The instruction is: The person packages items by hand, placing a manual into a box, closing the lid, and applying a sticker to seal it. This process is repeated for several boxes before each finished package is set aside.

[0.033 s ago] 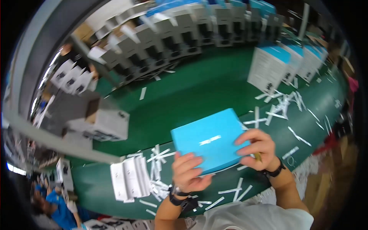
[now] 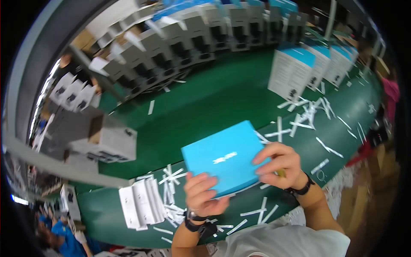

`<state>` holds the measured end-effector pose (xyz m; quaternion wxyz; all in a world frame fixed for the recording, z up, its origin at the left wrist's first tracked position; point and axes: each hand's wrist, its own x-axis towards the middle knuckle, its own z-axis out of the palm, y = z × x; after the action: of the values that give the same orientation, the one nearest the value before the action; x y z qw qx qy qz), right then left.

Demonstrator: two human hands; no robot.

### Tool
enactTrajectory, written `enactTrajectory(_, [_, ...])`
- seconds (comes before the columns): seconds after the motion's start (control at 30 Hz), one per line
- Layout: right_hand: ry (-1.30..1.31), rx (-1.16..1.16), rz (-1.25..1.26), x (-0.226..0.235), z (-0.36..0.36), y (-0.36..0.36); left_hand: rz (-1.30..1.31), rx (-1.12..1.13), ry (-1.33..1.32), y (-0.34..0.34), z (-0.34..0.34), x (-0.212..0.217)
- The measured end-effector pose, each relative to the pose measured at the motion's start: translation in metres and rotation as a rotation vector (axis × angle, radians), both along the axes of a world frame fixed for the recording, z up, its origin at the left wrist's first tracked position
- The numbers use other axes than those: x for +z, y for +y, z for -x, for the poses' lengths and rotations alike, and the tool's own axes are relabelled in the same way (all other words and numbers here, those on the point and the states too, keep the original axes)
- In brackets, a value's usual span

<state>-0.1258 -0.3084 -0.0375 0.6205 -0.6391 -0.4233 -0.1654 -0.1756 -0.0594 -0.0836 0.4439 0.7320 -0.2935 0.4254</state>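
Note:
A light blue carton [image 2: 222, 158] with white print on its face is held out over the bench, its face tilted up. My left hand [image 2: 203, 195] is closed on the carton's lower left corner, fingers over the blue face. My right hand [image 2: 280, 165] pinches the right edge, fingertips on the face. A small yellowish thing [image 2: 280, 173] shows among the right fingers; its kind is unclear. The carton's underside is hidden. Left of my left hand, a stack of folded white paper pieces [image 2: 139, 203] lies on the green bench [image 2: 102, 214].
White strips [image 2: 306, 115] lie scattered over the bench. Grey-and-white boxes [image 2: 180, 43] stand in a row at the far side. Several blue-topped boxes [image 2: 291, 70] stand at right. An open white carton [image 2: 115, 139] sits at left near a grey post [image 2: 77, 165]. Other people are at the left.
The whole view has shifted slightly, so most things appear a little farther left. Both hands keep their hold on the blue carton.

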Motion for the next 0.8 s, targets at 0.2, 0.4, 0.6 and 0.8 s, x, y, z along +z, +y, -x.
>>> enactTrajectory(0.2, [-0.073, -0.026, 0.077, 0.008, -0.002, 0.001, -0.030, 0.040, -0.001, 0.000, 0.000, -0.002])
enactTrajectory(0.4, [-0.085, -0.038, -0.026, -0.024, 0.002, -0.002, -0.145, 0.058, 0.025, -0.001, 0.002, 0.002])
enactTrajectory(0.6, [-0.228, -0.165, -0.043, -0.027, 0.009, 0.004, -0.165, 0.061, 0.000, -0.003, 0.006, 0.013])
enactTrajectory(0.8, [-0.133, -0.244, -0.098, -0.021, 0.015, 0.015, 0.033, 0.027, 0.049, -0.016, -0.002, 0.019])
